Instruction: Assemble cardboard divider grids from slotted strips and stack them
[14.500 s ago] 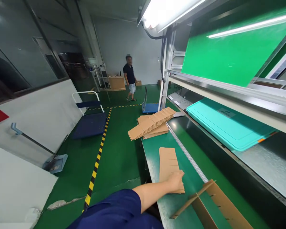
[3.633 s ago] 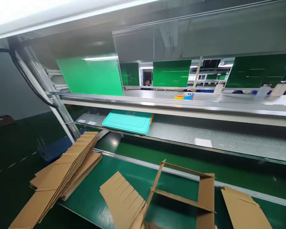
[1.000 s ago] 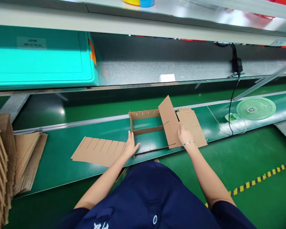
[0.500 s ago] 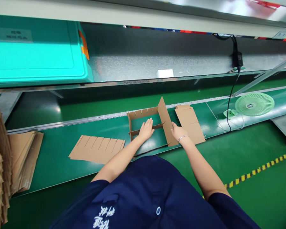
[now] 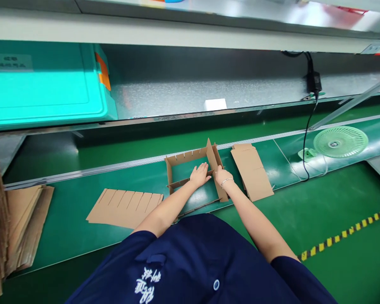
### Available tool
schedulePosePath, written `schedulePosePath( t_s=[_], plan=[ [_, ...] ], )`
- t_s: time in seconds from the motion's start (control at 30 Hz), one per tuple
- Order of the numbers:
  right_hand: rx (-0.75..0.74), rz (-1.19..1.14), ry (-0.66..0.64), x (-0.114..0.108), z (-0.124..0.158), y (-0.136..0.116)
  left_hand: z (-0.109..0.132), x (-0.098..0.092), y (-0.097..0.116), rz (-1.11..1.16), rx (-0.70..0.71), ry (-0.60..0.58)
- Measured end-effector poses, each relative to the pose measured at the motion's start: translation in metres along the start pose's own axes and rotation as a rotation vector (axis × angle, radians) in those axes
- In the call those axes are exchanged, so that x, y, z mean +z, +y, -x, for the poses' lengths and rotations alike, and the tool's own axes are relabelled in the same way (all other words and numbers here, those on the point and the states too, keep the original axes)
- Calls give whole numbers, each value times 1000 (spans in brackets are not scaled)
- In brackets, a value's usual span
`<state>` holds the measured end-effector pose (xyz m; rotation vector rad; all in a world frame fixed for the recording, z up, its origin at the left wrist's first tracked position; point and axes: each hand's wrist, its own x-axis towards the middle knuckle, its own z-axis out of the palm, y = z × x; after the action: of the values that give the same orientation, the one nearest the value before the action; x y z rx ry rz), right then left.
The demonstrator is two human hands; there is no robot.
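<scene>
A brown cardboard divider frame (image 5: 185, 156) of interlocked upright strips stands on the green work surface in front of me. My left hand (image 5: 199, 175) reaches inside it, fingers stretched out over the middle strip (image 5: 179, 183). Whether its fingertips press on the right-hand panel is unclear. My right hand (image 5: 223, 175), with a bracelet at the wrist, is closed on the upright cardboard panel (image 5: 219, 192) at the frame's right end. Its fingers are partly hidden. Left of the frame lie slotted cardboard strips (image 5: 123, 207), and to the right a pile of flat cardboard pieces (image 5: 252, 173).
More cardboard sheets (image 5: 27, 228) stand at the far left. A green fan (image 5: 340, 142) and a hanging black cable (image 5: 306, 147) are on the right. Above the work surface, a metal shelf (image 5: 164, 95) carries a teal box (image 5: 44, 93) and a small white box (image 5: 215, 104).
My right hand has moved left, closer to my left hand. The right-hand panel stands more upright, and another cardboard piece shows behind it. The view has shifted slightly.
</scene>
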<state>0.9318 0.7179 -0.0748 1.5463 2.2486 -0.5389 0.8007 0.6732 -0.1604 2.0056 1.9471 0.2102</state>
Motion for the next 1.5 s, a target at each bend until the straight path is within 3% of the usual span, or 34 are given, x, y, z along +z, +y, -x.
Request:
schedulePosePath(
  t_s=[0.27, 0.4, 0.53, 0.6, 0.73, 0.87, 1.07, 1.23, 1.33, 1.4, 1.5],
  plan=[
    [3, 17, -60, -1, -6, 0, -4, 3, -4, -7, -19, 2],
    [-14, 51, -97, -5, -7, 4, -6, -6, -4, -12, 2, 16],
    [-31, 72, -109, -11, -4, 11, 17, -15, 13, 10, 128, 105],
    [-39, 84, -92, -12, -2, 13, 39, -11, 29, 29, 184, 53],
    [-67, 111, -73, -12, 2, 12, 74, 11, 62, 54, 230, -250],
    [-72, 139, -59, -10, 4, 9, 80, 24, 73, 23, 191, -399],
    [-63, 142, -87, -11, -2, 16, 76, 21, 69, 29, 176, -426],
    [-26, 88, -30, 8, 2, 18, 76, 24, 69, 86, 178, -393],
    [-7, 43, -48, 7, 6, 18, 77, 21, 71, 126, 191, -364],
    [-61, 16, 45, -4, 2, 18, 81, 13, 69, 149, 225, -279],
    [-192, -6, 412, -22, -14, 13, 89, -2, 55, 171, 214, -92]
  ],
)
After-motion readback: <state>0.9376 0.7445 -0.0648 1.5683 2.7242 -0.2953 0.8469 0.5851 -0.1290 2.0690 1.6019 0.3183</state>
